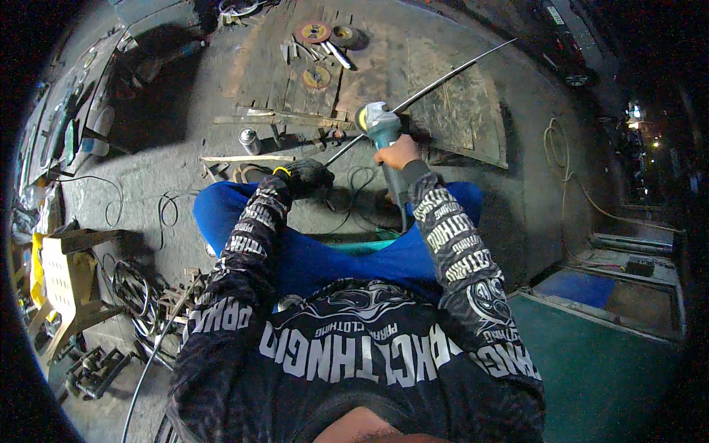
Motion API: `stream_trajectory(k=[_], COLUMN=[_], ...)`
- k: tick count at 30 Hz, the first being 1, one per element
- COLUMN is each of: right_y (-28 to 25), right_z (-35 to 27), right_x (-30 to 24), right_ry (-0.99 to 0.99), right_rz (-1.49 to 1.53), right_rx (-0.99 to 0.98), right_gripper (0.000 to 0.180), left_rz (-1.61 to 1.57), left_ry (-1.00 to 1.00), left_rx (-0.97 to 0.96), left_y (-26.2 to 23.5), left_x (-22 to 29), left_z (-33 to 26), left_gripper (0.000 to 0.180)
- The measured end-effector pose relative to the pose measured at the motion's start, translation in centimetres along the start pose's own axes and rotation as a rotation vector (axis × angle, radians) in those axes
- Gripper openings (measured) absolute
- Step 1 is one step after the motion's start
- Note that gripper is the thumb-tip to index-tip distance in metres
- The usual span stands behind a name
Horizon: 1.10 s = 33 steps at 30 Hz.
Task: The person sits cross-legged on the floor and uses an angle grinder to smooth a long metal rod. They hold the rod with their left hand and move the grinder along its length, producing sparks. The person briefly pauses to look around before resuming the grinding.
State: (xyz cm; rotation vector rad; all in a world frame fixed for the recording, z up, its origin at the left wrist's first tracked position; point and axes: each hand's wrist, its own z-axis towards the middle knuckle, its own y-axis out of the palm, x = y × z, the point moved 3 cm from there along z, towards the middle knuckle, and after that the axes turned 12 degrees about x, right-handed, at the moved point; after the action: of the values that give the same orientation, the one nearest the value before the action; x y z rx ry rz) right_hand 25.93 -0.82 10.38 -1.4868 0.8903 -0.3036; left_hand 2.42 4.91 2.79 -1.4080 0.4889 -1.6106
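My right hand (399, 152), bare, is wrapped round the teal and grey body of an angle grinder (385, 135). The grinder's head, with a yellowish disc, lies over a long thin metal rod (436, 83); whether the disc touches it I cannot tell. Slanting from the far right, the rod's near end reaches my left hand (310, 179), which wears a dark glove with a yellow cuff edge. The gloved fingers look closed on that end, though they are dark and partly hidden.
Wooden boards (380, 66) lie ahead, bearing a reddish disc (314, 32), a second disc (317, 77) and several small metal pieces. A spray can (249, 141) stands nearer. Black cable (360, 181) loops by my legs. A yellow plastic chair (63, 277) is at left, a hose (565, 173) at right.
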Motion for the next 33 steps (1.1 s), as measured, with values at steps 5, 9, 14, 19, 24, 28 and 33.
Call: stream_trajectory(k=[5, 9, 14, 19, 24, 28, 33], right_y=[1.1, 1.3, 1.6, 0.5, -1.3, -2.4, -4.0], right_z=[-2.6, -3.1, -3.8, -4.1, -2.2, 0.1, 4.0], right_x=[-1.0, -1.6, -1.5, -1.5, -0.7, 0.6, 1.9], right_ry=[-0.002, -0.032, -0.085, -0.039, 0.049, 0.070, 0.044], right_rz=[0.086, 0.062, 0.031, 0.005, 0.028, -0.011, -0.051], right_rx=[-0.111, -0.042, -0.129, -0.071, -0.185, -0.104, -0.185], right_gripper=[0.059, 0.061, 0.062, 0.063, 0.065, 0.068, 0.066], left_rz=[-0.020, -0.029, -0.031, -0.034, -0.087, -0.056, 0.014], left_ry=[0.168, 0.146, 0.081, 0.056, 0.025, -0.023, -0.103], left_rx=[0.181, 0.176, 0.123, 0.084, 0.000, -0.073, -0.168], left_y=[-0.8, -1.6, -2.3, -2.3, -1.6, -0.4, 0.7], left_x=[0.9, 1.2, 1.9, 2.2, 1.2, -0.4, -1.8], left_z=[-0.3, 0.1, 0.9, 1.2, 1.3, 1.5, 2.3], left_gripper=[0.020, 0.020, 0.020, 0.021, 0.020, 0.020, 0.019])
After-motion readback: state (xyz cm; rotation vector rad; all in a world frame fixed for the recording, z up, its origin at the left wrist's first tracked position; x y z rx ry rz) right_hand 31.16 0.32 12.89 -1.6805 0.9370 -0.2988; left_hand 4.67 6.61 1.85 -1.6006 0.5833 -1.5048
